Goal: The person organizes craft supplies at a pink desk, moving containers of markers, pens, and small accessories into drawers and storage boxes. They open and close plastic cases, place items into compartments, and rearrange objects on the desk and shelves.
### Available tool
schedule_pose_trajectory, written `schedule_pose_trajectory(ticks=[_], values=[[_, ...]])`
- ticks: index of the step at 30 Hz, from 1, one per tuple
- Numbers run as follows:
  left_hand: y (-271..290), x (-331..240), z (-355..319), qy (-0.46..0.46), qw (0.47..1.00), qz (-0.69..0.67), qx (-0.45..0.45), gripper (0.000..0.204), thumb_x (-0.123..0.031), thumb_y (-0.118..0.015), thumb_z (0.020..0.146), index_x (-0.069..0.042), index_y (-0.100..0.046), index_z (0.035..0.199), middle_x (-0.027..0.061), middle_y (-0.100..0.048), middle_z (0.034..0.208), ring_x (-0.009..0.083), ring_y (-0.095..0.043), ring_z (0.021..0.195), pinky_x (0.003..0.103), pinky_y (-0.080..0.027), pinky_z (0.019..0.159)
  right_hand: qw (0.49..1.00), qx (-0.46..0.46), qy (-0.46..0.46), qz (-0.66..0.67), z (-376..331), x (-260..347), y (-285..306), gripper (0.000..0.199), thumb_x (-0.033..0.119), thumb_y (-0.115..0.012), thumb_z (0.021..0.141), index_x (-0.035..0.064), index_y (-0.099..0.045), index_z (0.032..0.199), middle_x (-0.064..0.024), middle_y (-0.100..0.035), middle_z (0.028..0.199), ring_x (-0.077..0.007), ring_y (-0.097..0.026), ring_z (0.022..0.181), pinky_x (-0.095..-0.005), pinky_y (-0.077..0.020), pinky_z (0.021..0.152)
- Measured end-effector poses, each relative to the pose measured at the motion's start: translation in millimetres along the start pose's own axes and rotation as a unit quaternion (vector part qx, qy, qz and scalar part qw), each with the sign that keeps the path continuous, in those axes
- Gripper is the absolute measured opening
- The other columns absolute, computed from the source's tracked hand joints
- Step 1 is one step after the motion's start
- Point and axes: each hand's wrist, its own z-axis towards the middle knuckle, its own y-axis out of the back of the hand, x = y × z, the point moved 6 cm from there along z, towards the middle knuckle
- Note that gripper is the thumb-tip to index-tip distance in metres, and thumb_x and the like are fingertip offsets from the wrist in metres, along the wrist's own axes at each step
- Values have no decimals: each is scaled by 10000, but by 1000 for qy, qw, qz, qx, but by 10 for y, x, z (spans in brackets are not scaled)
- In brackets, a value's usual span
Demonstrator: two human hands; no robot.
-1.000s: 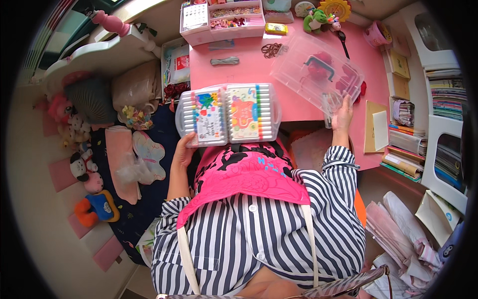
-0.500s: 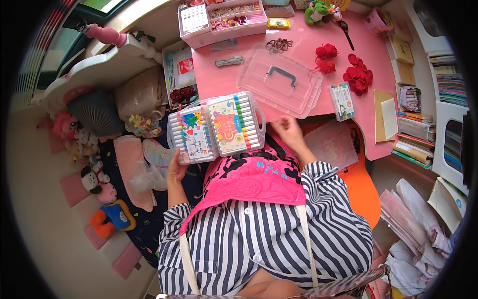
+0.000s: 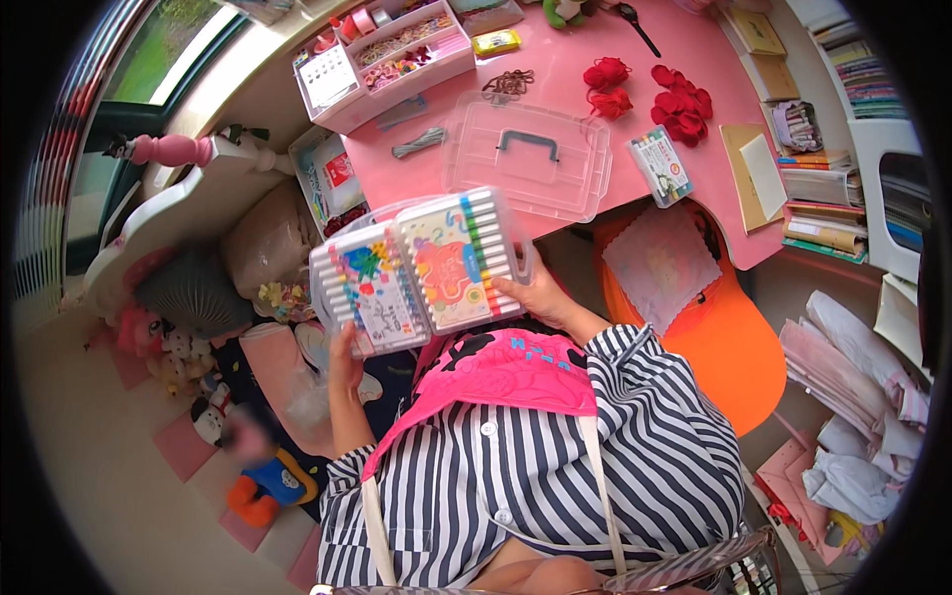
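An opened clear plastic marker case [image 3: 405, 283] is held up in front of me, with white-barrelled markers and a printed card in each half. My left hand [image 3: 344, 365] grips its lower left edge, fingers partly hidden behind it. At the right half, my right hand [image 3: 537, 295] holds the edge, its thumb over the front and the other fingers mostly behind. Just beyond the case, a clear plastic box lid [image 3: 531, 164] with a dark grey handle lies on the pink desk [image 3: 392, 164].
A small marker pack [image 3: 658, 167], red yarn [image 3: 607, 87], red fabric petals [image 3: 682, 104] and grey cord [image 3: 418, 143] lie on the desk. A white divided organizer [image 3: 407, 59] stands far left. An orange chair [image 3: 719, 332] is to my right; bookshelves [image 3: 868, 89] stand beyond.
My right hand has come from beside the marker case onto its right edge. The case has shifted slightly left, and the whole view has turned.
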Motion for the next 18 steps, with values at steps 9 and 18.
schedule_pose_trajectory(ticks=[9,18], values=[[-2113,-622,1429,17,972,127,197,531,-395,-615,862,4,-549,1207,77,-610,1120,162,-576,1022,317,-418,918,976,-187,106,18,93,858,1068,646,247,-712,834,16,-369,1331,-111,-542,1223,-188,-522,1138,-328,-434,954],[-2487,-655,1917,30,958,199,205,665,-443,-633,839,14,-481,1296,101,-568,1237,185,-496,1173,355,-286,1053,972,-214,85,-47,295,970,1454,666,330,-747,795,21,-434,1295,-110,-569,1209,-179,-538,1129,-322,-418,957]])
